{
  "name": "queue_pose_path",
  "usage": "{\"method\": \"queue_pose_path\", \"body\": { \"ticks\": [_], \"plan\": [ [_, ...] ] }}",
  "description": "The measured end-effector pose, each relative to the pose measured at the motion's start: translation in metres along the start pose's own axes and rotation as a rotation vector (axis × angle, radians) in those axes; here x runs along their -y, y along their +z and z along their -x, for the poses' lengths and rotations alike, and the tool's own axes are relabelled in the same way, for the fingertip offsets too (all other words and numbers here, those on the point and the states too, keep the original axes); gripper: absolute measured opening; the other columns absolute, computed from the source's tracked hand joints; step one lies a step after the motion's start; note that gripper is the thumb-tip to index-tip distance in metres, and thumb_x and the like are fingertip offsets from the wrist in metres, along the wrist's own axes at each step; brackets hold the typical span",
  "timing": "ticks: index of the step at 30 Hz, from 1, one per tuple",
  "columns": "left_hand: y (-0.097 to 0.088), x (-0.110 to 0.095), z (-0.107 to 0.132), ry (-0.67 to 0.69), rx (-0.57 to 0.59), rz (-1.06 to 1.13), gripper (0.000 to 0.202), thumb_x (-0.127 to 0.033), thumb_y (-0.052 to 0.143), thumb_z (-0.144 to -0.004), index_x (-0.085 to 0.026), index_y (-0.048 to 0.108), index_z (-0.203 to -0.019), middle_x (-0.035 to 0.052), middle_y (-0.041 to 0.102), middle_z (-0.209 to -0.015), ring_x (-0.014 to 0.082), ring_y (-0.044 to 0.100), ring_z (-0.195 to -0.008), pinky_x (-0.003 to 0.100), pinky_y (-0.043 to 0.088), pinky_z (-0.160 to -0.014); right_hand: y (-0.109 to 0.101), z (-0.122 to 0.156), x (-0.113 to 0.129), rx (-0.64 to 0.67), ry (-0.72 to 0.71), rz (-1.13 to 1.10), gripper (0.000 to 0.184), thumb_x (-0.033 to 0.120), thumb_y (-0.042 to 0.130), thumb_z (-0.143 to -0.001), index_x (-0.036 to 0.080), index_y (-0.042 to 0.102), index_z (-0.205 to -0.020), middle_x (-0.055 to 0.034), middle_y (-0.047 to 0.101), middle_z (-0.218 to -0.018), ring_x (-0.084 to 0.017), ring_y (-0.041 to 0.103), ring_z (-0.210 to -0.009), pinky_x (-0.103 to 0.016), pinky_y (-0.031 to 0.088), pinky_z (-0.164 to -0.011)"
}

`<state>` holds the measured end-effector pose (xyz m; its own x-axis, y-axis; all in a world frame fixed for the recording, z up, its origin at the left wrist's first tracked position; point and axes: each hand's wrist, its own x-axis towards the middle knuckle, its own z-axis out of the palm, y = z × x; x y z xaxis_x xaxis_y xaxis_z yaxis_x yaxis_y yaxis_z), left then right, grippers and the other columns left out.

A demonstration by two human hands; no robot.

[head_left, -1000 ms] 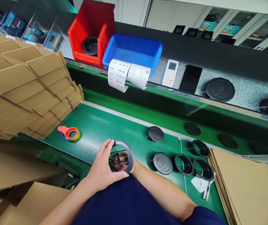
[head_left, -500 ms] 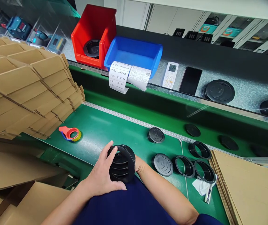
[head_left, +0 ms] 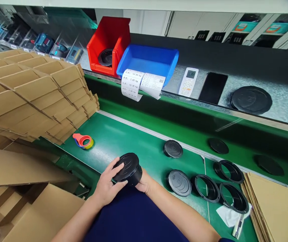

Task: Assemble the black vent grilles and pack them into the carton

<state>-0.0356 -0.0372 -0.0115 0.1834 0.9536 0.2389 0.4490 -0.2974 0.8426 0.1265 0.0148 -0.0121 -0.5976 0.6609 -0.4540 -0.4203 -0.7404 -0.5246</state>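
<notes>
In the head view, I see the left hand [head_left: 110,185] with its grip around the left side of a round black vent [head_left: 129,168]. The right hand [head_left: 143,182] holds the vent's right side, its fingers mostly hidden. The vent is near the dark blue shirt [head_left: 134,218], by the near edge of the green bench [head_left: 121,134]. Right of it sit two other vents [head_left: 179,183] and three black rings [head_left: 213,189]. A red and yellow tape holder [head_left: 79,137] lies far to the left.

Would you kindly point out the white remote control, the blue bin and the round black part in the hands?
White remote control [head_left: 188,82], head view: front face.
Blue bin [head_left: 151,62], head view: bare inside.
Round black part [head_left: 130,164], head view: upper face.
</notes>
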Motion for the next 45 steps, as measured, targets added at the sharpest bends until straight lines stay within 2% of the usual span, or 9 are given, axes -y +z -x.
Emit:
{"method": "queue_pose_path", "body": {
  "ticks": [9,14,19,22,26,32,38,41,45],
  "plan": [
    [0.006,-0.007,0.054,-0.424,-0.347,0.308,0.046,-0.044,0.055,-0.087,-0.02,0.059,-0.125,0.0122,0.056,-0.133,0.0263,0.052,-0.123,0.046,0.04,-0.107,0.009,0.005,-0.027,0.092,0.198,0.217,0.017,0.018,0.078,-0.058,0.012,0.063,-0.062,0.0017,0.058,-0.049,-0.009,0.052,-0.046,-0.021,0.041,-0.049],
    [-0.016,0.005,0.104,-0.283,-0.543,-0.037,0.046,-0.034,0.07,-0.078,-0.025,0.061,-0.121,0.013,0.049,-0.139,0.0278,0.048,-0.127,0.05,0.039,-0.107,0.022,-0.01,-0.044,0.311,0.353,0.033,0.039,0.009,0.065,-0.055,0.016,0.07,-0.093,-0.0057,0.073,-0.093,-0.016,0.065,-0.08,-0.028,0.05,-0.078],
    [-0.039,0.008,0.131,-0.222,-0.526,-0.078,0.046,-0.033,0.08,-0.066,-0.022,0.063,-0.108,0.0146,0.036,-0.145,0.0318,0.038,-0.133,0.052,0.034,-0.109,0.055,-0.032,-0.072,0.036,0.347,0.085,0.026,0.04,0.065,-0.075,0.02,0.071,-0.091,-0.0051,0.075,-0.091,-0.022,0.067,-0.093,-0.036,0.051,-0.087],
    [-0.062,0.014,0.142,-0.346,-0.555,0.11,0.059,-0.042,0.084,-0.057,-0.02,0.062,-0.107,0.0156,0.022,-0.152,0.036,0.033,-0.136,0.053,0.031,-0.11,0.083,-0.046,-0.098,-0.071,0.335,0.16,0.037,0.052,0.068,-0.074,0.019,0.072,-0.091,-0.0056,0.075,-0.088,-0.023,0.067,-0.095,-0.034,0.053,-0.086],
    [-0.11,0.035,0.165,-0.65,-0.776,0.509,0.076,-0.041,0.075,-0.069,-0.021,0.043,-0.135,0.0182,0.039,-0.143,0.0298,0.05,-0.121,0.049,0.043,-0.101,0.123,-0.059,-0.136,-0.063,0.388,0.195,0.043,0.054,0.07,-0.073,0.016,0.072,-0.092,-0.007,0.075,-0.084,-0.024,0.069,-0.088,-0.035,0.055,-0.082],
    [-0.183,0.061,0.212,-0.616,-0.463,1.103,0.067,-0.027,0.083,-0.061,-0.015,0.058,-0.122,0.0128,0.064,-0.119,0.0285,0.059,-0.111,0.045,0.043,-0.101,0.186,-0.081,-0.189,0.025,0.45,0.305,0.041,0.048,0.069,-0.078,0.013,0.07,-0.101,-0.0071,0.074,-0.083,-0.021,0.069,-0.081,-0.031,0.054,-0.076],
    [-0.249,0.13,0.239,-0.726,-0.851,1.02,0.055,-0.038,0.077,-0.068,-0.015,0.059,-0.115,0.0117,0.068,-0.112,0.0244,0.064,-0.101,0.04,0.051,-0.091,0.195,-0.111,-0.221,-0.126,0.217,0.587,0.041,0.051,0.074,-0.071,0.018,0.068,-0.095,-0.0039,0.071,-0.089,-0.014,0.064,-0.079,-0.025,0.049,-0.072],
    [-0.286,0.188,0.245,-0.922,-1.032,0.869,0.059,-0.047,0.069,-0.075,-0.019,0.05,-0.123,0.0129,0.065,-0.118,0.0232,0.065,-0.099,0.039,0.055,-0.082,0.169,-0.111,-0.22,-0.253,0.226,0.676,0.044,0.049,0.077,-0.067,0.019,0.068,-0.097,-0.0061,0.071,-0.098,-0.016,0.065,-0.087,-0.026,0.05,-0.076],
    [-0.311,0.258,0.245,-1.115,-0.975,0.727,0.057,-0.046,0.072,-0.073,-0.017,0.051,-0.118,0.016,0.067,-0.112,0.0238,0.067,-0.091,0.04,0.056,-0.075,0.114,-0.102,-0.21,-0.47,0.241,0.675,0.049,0.048,0.082,-0.059,0.019,0.067,-0.095,-0.007,0.071,-0.097,-0.018,0.066,-0.084,-0.027,0.052,-0.072]
  ]
}}
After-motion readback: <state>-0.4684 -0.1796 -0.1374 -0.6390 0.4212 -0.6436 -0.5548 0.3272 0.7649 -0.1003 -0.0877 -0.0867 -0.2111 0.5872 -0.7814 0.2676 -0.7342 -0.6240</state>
